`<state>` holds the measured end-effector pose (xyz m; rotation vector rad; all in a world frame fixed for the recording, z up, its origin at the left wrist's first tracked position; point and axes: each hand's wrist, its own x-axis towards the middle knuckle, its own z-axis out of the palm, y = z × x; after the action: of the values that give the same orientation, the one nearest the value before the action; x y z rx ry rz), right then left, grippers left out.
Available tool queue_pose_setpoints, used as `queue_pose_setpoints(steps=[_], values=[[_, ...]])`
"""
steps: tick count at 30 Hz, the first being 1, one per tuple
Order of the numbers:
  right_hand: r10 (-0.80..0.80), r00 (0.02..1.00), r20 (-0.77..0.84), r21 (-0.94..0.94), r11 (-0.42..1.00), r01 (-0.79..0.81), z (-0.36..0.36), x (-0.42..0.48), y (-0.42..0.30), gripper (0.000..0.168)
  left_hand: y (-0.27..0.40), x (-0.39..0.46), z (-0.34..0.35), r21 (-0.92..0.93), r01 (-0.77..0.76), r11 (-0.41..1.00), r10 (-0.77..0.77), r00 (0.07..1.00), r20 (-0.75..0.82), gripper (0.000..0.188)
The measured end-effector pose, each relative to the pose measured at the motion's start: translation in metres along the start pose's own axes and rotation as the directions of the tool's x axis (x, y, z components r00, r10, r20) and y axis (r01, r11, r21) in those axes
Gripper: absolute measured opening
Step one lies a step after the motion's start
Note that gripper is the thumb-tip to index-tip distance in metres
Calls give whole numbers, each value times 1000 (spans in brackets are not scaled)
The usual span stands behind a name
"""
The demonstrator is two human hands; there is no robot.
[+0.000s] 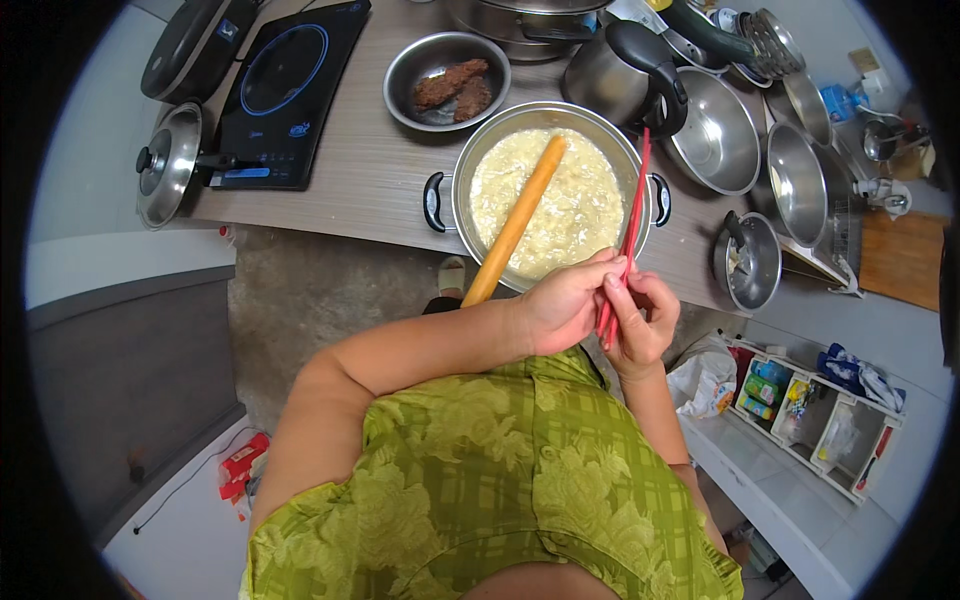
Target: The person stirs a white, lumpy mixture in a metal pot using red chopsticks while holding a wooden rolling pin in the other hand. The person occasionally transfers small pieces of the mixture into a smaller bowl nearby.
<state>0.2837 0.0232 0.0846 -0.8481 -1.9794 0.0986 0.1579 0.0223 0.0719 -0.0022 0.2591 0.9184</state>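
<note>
Both hands meet just over the near right rim of a two-handled steel pot (463,187). My left hand (576,300) has its fingers on a bundle of thin red sticks (637,199), which look like chopsticks. My right hand (641,315) grips the same bundle near its lower end; the sticks point away from me, past the pot's right side. A pale yellow, lumpy wet mixture (585,202) fills much of the pot. A wooden rolling pin (517,217) leans in it, its near end over the near left rim. How many sticks there are is unclear.
Beyond the pot stand a steel bowl (391,90) with brown pieces and a kettle (600,79). An induction cooktop (289,97) and lidded pan (169,172) are at left. Steel bowls (716,131) crowd the right, with a smaller bowl (766,259) near the table edge.
</note>
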Motion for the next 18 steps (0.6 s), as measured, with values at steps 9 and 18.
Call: queue_pose_setpoints(steps=[9, 18], values=[[416, 897, -150, 59, 909, -412, 10, 6, -10, 15, 58, -51, -11, 893, 34, 449, 169, 978, -122, 24], [813, 567, -137, 357, 574, -737, 43, -11, 37, 18, 77, -105, -64, 953, 293, 75, 204, 931, -302, 49]])
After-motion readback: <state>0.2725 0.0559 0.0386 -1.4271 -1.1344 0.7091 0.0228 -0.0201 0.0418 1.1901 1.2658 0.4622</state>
